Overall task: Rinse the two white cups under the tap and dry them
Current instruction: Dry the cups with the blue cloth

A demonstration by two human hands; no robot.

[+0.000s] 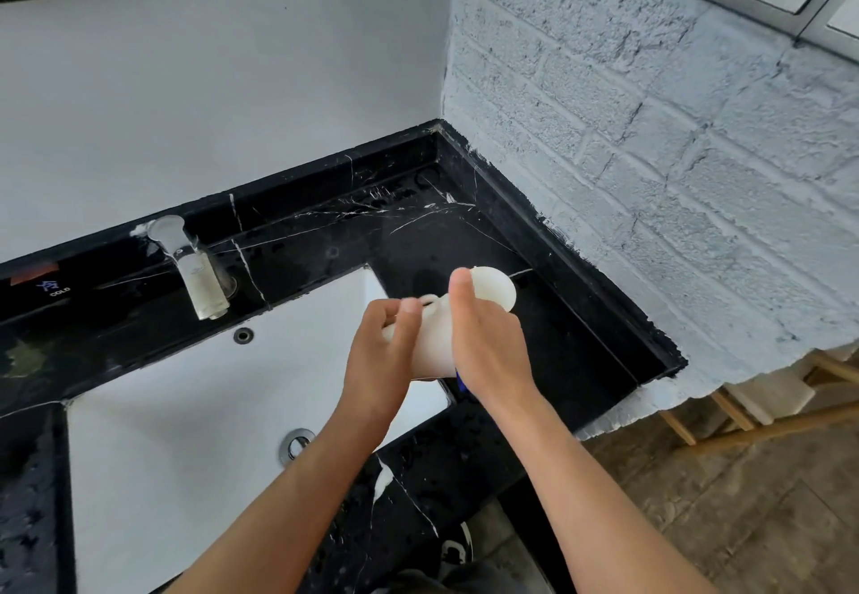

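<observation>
Both hands grip white cups over the right edge of the sink.

The left hand [379, 352] closes around a white ceramic cup [430, 342]; the right hand [488, 342] clasps another white cup [495, 289], tilted, thumb along its side. Below lies the white rectangular sink basin [186, 407] set in the black marble bench [558, 338]; farther back, the chrome tap [197, 275].

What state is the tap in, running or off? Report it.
Off, as far as visible: no stream falls from the tap into the sink. Both hands hold white cups to its right.
</observation>
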